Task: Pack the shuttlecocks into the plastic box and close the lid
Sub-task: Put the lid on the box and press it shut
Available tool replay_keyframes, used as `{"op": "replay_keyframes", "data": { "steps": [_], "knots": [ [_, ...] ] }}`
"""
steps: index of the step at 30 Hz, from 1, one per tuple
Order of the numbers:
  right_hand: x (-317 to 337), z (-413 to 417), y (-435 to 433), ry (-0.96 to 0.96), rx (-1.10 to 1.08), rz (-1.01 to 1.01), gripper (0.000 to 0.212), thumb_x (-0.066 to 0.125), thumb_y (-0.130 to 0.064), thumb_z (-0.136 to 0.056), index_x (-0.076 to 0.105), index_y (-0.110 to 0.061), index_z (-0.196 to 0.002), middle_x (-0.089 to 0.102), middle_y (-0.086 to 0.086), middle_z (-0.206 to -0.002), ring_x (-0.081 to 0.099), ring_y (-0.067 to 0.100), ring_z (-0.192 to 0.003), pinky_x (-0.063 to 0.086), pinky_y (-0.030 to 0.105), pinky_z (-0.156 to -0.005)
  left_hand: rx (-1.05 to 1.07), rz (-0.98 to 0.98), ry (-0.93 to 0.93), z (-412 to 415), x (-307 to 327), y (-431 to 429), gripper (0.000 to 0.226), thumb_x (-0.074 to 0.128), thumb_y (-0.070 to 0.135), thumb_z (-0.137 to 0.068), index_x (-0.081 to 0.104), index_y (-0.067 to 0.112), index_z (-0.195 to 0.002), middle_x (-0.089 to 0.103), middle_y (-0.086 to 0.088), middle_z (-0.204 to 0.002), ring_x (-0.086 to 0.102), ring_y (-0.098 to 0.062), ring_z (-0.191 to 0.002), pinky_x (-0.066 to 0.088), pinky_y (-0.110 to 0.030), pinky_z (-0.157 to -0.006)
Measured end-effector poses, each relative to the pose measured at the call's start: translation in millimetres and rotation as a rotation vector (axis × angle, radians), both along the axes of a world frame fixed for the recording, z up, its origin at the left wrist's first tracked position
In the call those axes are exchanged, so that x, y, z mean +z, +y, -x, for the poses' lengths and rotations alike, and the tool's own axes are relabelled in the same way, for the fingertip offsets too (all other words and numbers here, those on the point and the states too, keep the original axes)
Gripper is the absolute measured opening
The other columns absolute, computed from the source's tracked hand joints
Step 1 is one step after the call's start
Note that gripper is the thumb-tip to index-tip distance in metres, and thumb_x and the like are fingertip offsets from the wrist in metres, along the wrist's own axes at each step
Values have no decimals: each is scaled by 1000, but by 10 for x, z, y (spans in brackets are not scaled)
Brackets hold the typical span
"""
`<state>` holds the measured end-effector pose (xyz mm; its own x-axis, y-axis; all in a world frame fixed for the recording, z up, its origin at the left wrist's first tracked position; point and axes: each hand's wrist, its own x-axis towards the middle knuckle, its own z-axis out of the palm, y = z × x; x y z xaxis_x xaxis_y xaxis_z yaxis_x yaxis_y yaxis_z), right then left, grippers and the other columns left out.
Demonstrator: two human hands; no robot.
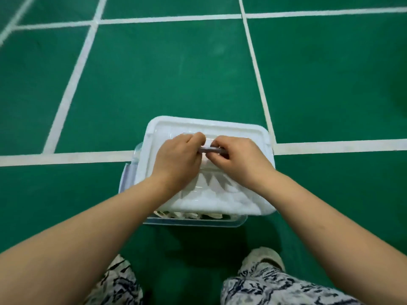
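Note:
A clear plastic box [193, 222] stands on the green court floor in front of my feet. Its white lid [220, 128] lies over it, shifted a little to the right so the box's left rim and near rim show. Through the gap at the near edge I see several white shuttlecocks [191, 215] inside. A grey handle [209, 150] sits on the middle of the lid. My left hand [178, 159] and my right hand [240, 159] both grip this handle from either side.
White court lines [66, 158] cross the green floor beside and beyond the box. My two legs in patterned trousers and a light shoe [264, 257] are close below the box.

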<state>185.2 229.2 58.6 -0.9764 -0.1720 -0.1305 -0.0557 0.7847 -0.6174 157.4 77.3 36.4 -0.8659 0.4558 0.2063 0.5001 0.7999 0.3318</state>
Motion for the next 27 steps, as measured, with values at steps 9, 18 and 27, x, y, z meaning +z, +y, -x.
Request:
{"op": "replay_keyframes", "data": {
  "steps": [9, 18, 27],
  "knots": [
    [-510, 18, -467, 131, 47, -78, 20, 57, -12, -79, 66, -19, -96, 64, -2, -90, 56, 23, -88, 36, 33, -79, 134, -108, -51, -127, -366, -665, 25, 40, 17, -72, 59, 6, -84, 64, -13, -68, 58, -32, -58, 43, -30, -50],
    [-572, -61, -347, 163, -78, -43, 38, 55, -10, -78, 63, -24, -113, 64, -7, -98, 55, 19, -94, 32, 30, -91, 90, -152, -105, -40, -452, -515, 21, 57, 6, -68, 59, 5, -89, 63, -14, -70, 54, -34, -56, 40, -33, -49],
    [-685, -139, -290, 36, -141, -98, 52, 53, -24, -87, 38, -20, -136, 57, 0, -124, 45, 18, -121, 22, 43, -113, 57, -193, -93, -37, -519, -473, 41, 46, 33, -74, 38, 17, -111, 63, -18, -100, 60, -35, -86, 48, -39, -77]
  ]
}}
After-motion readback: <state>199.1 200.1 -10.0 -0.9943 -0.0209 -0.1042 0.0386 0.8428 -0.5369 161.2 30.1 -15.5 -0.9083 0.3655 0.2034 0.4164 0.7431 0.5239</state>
